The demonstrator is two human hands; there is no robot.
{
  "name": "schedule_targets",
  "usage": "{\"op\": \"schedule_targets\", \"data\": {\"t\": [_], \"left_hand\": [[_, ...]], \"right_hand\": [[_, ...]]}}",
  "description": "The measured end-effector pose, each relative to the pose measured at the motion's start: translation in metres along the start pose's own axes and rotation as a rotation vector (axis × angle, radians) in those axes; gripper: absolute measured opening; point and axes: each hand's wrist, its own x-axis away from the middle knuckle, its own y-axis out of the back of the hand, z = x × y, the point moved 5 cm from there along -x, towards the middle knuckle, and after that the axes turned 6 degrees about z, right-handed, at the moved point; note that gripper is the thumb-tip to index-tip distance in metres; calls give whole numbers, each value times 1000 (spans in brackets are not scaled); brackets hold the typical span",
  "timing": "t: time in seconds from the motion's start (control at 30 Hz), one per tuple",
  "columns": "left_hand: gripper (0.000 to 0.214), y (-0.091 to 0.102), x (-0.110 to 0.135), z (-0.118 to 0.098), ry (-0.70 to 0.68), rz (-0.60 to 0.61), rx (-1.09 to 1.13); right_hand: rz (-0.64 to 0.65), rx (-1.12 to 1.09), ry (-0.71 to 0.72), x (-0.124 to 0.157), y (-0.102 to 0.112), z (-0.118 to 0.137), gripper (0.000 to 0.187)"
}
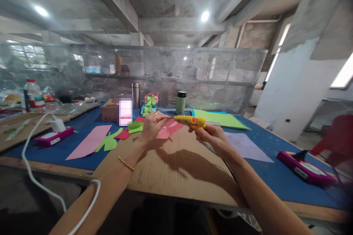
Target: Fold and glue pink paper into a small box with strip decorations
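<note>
Edges first; where do they run, and how much room is there?

— Cardboard [171, 169] lies over the blue mat [275, 183], its near edge towards the person; both hands hang above its far half, and the bare board beneath and in front of them is open. A purple box [306, 169] sits well off to the right near the mat's edge; a white cable [30, 169] loops over the left front edge; mesh [193, 66] walls the far side.

Hands?

— The right hand [212, 137] is clenched round the grip of the gun [190, 120], held level above the cardboard's far edge with the nozzle pointing left. The left hand [151, 126] pinches the paper [169, 128] at its top edge, fingertips just beside the nozzle; whether nozzle and paper touch I cannot tell.

Materials, shapes?

— The gun is glossy yellow plastic; the paper is pink, thin and matte, a long piece with slanted cuts. The cardboard is brown, dull and flat; the mat is deep blue and scuffed. A green sheet [220, 118] lies flat behind the gun; a lilac sheet [245, 146] lies just right of the right hand. The mesh is grey metal, punched with round holes.
</note>
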Motion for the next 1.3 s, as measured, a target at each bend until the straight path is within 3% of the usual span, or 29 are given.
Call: {"op": "schedule_targets", "data": {"t": [1.3], "left_hand": [[13, -1, 2, 0, -15, 3, -19]], "right_hand": [[-30, 101, 59, 2, 6, 16, 39]]}}
